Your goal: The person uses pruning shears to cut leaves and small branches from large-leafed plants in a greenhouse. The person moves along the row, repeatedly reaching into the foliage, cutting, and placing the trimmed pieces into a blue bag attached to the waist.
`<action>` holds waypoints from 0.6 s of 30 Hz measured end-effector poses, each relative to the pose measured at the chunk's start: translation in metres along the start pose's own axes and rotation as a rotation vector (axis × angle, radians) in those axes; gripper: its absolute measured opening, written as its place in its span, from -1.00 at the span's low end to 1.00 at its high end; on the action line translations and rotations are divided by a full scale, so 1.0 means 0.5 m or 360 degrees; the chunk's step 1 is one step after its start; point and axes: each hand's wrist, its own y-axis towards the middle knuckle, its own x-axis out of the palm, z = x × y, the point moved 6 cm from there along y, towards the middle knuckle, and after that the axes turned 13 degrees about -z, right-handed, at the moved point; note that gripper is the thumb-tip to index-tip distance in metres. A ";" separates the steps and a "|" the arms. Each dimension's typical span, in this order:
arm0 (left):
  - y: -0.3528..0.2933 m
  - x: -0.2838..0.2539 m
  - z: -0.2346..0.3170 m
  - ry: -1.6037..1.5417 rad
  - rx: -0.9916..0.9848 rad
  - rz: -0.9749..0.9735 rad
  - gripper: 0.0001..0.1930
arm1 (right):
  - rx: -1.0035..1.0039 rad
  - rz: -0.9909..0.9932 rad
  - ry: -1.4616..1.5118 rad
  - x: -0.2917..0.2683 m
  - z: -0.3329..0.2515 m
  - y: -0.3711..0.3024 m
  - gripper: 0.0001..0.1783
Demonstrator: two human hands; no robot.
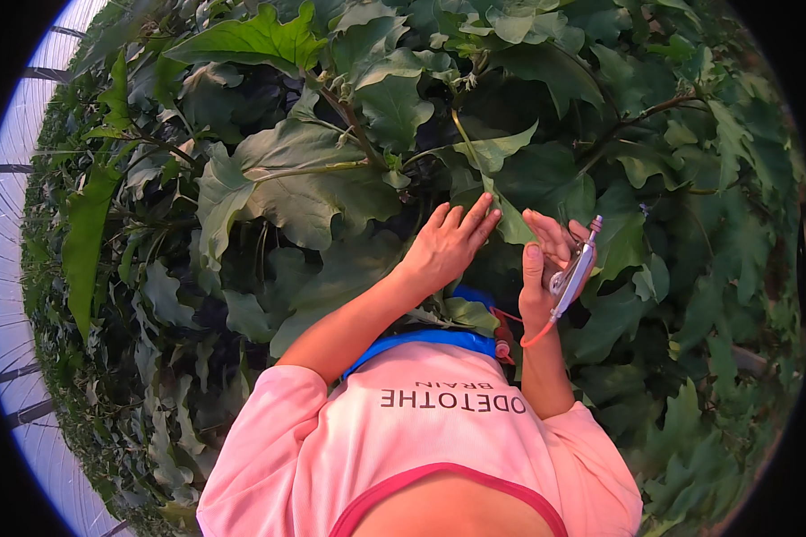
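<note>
Amid dense plants (743,224), the left hand (448,242) lays outstretched, close-set fingers (467,217) on a leaf (510,221); any pinch beneath is hidden. Just beside it, the right hand (535,285) curls loosely round snips (575,279). Steadying the leaf, fingertips clear of the snips, seems wisest.

Leaf (510,224): green, lobed, pale midrib; attached to its stalk, hanging at fingertips of the left hand (448,242). Hand tool (575,279): slim, silvery, against the right palm, tilted, upper end rightward; orange cord (538,341) at lower end, by wrist.
</note>
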 end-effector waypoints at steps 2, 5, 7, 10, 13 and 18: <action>-0.051 -0.015 0.006 -0.0138 0.0128 -0.0024 -0.44 | 0.0147 -0.0065 0.0031 0.021 0.013 0.014 -0.37; -0.134 -0.062 -0.037 -0.0518 0.0195 0.0283 -0.49 | 0.0137 -0.0132 -0.0064 0.019 0.021 0.022 -0.38; -0.173 -0.118 -0.100 -0.0826 0.0030 0.0621 -0.60 | 0.0125 -0.0235 0.0014 0.036 0.019 0.049 -0.37; -0.173 -0.193 -0.231 -0.1382 -0.0699 0.1424 -0.75 | 0.0205 -0.0462 0.0038 0.131 0.000 0.115 -0.33; -0.118 -0.250 -0.334 -0.1595 -0.0790 0.1552 -0.80 | 0.0156 -0.0595 0.0014 0.257 0.023 0.215 -0.30; -0.099 -0.282 -0.340 -0.1402 -0.0937 0.1320 -0.83 | 0.0448 -0.0914 0.0150 0.365 0.083 0.289 -0.31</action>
